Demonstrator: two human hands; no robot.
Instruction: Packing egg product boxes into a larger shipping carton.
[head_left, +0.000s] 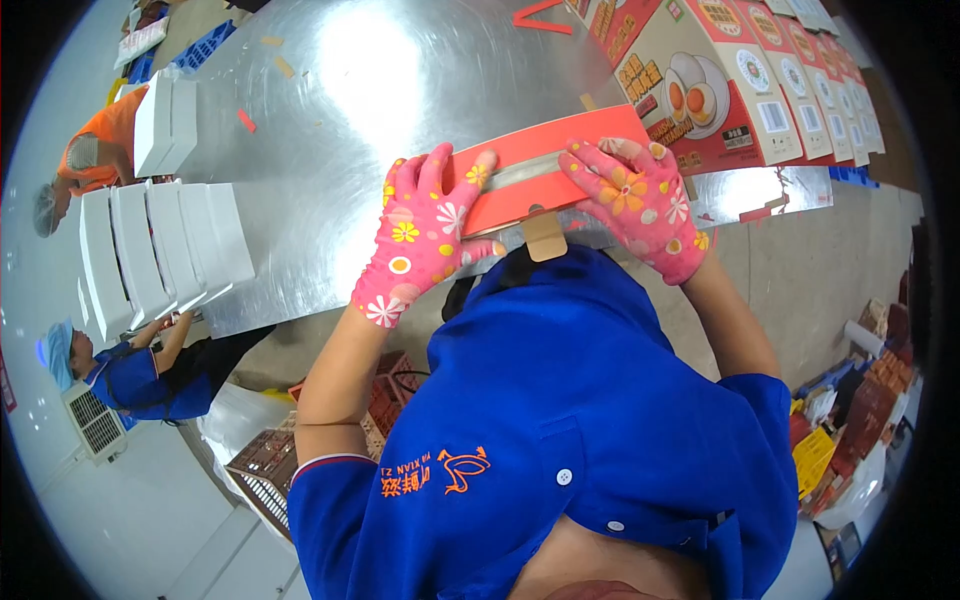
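Note:
My left hand (420, 232), in a pink flower-print glove, grips the left end of a red cardboard carton (517, 202). Its fingers lie over the top, and the thumb is at the side nearest me. At the right end, my right hand (637, 195), gloved the same way, presses its fingers on the carton's top. Between two red flaps runs a long gap with a greyish strip showing; what that strip is I cannot tell. From the near edge a brown cardboard tab (545, 237) sticks out towards my blue shirt. The carton rests at the near edge of the metal table (300, 187).
Printed egg cartons (701, 97) stand in a row at the right. White boxes (202, 240) line the table's left end, where a person in orange (112, 135) and another in blue (150, 382) are. Red paper strips (541, 16) lie on the table; plastic crates (262, 457) sit below left.

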